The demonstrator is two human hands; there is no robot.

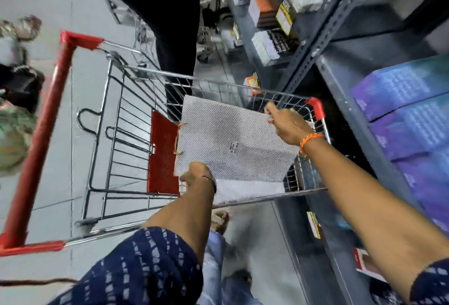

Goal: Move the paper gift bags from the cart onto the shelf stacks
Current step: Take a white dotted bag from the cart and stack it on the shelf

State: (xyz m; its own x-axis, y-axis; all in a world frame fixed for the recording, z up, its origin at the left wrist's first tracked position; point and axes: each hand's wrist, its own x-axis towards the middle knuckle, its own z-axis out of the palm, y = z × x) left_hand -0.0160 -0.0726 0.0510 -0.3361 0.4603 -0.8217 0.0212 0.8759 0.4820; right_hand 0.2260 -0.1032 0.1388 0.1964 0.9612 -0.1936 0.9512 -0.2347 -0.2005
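1. Both forearms reach down into the cart (136, 120).
2. Left hand (198, 174) pinches the dotted gift bag (233, 142) at its near corner.
3. Right hand (288, 125) clamps the bag's far edge, beside the shelf (345, 100).

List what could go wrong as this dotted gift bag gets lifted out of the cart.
1. The left hand and right hand grip only opposite edges of the flat dotted gift bag; it may sag or crease.
2. Its rope handle lies near the cart wires and could snag.
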